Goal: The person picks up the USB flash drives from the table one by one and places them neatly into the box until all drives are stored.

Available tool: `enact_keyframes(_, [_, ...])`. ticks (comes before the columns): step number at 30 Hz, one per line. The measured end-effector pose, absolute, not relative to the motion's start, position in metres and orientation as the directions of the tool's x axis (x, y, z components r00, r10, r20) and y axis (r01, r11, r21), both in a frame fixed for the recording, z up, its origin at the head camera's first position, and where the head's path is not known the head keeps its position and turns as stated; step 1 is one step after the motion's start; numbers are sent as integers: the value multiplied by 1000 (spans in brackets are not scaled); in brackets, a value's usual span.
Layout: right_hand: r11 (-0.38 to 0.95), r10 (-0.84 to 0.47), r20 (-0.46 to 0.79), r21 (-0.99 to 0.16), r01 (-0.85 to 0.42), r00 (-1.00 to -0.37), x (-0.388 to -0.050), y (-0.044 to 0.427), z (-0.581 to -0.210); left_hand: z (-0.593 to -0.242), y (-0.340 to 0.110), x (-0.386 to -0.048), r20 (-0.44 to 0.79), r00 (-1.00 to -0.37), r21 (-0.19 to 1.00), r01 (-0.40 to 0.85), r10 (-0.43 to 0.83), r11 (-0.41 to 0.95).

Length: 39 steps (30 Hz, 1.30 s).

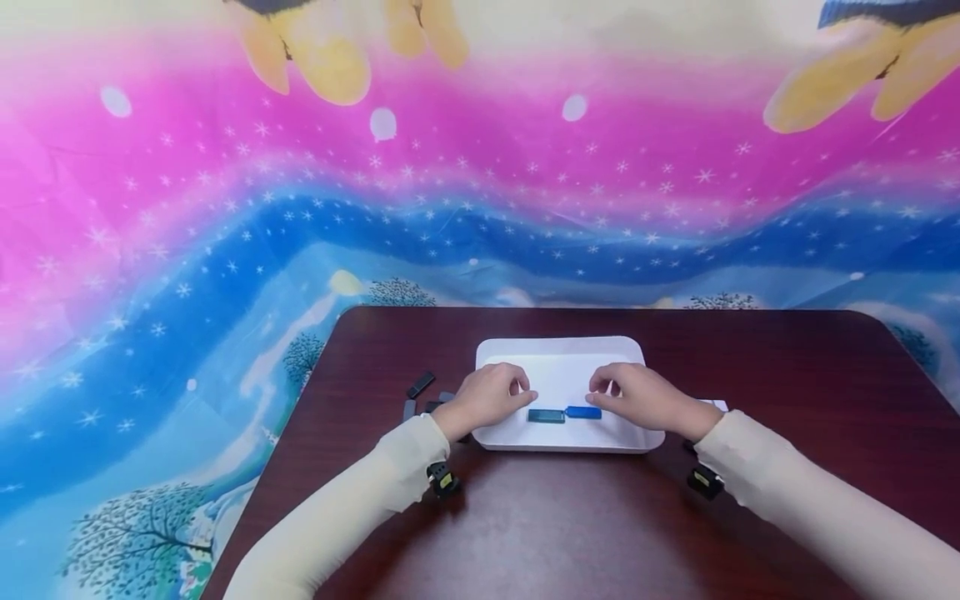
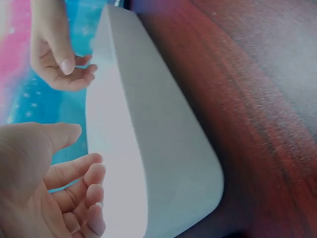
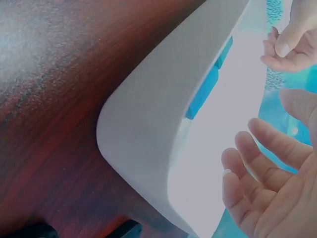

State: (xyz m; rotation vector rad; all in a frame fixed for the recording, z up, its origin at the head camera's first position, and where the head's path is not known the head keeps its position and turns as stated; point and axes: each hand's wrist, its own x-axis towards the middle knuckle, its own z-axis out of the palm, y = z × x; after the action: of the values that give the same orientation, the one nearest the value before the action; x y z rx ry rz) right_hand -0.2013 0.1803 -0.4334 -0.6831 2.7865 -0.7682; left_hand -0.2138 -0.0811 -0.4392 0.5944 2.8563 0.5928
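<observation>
A white tray [image 1: 562, 367] stands on the dark wooden table. Inside it two small flat sticks lie end to end, a dark teal one [image 1: 546, 416] and a bright blue one [image 1: 583, 412]; they look like USB sticks. My left hand [image 1: 491, 394] hovers over the tray's left side, near the teal stick, its fingers loosely bent and holding nothing. Above the right side is my right hand [image 1: 633, 393], close to the blue stick, thumb and fingers apart in the right wrist view. That view shows the blue stick [image 3: 203, 95] partly hidden by the tray wall [image 3: 143, 119].
Left of the tray lie a black stick [image 1: 422, 384] and several dark pieces, partly covered by the left arm. A white item [image 1: 716, 405] shows beside the right wrist. Dark objects [image 3: 126, 229] lie near the tray's right corner. A patterned cloth [image 1: 480, 183] hangs behind the table.
</observation>
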Motion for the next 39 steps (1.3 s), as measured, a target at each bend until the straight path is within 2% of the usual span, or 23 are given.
enact_keyframes(8, [753,-474,-14,-525,-397,-881,-198,182,-427,-428,-86,-212,-51,-917,433,336,395,836])
enact_keyframes(19, [737,-443,43,-551,-391,-895,-196,202,-414,-428,-86,-206,-39,-902,455,368,431,811])
enact_keyframes(39, [743,-369,84,-572,-348,-926,-180,244,-407,-419,-58,-203,-17,-880,465,414,475,783])
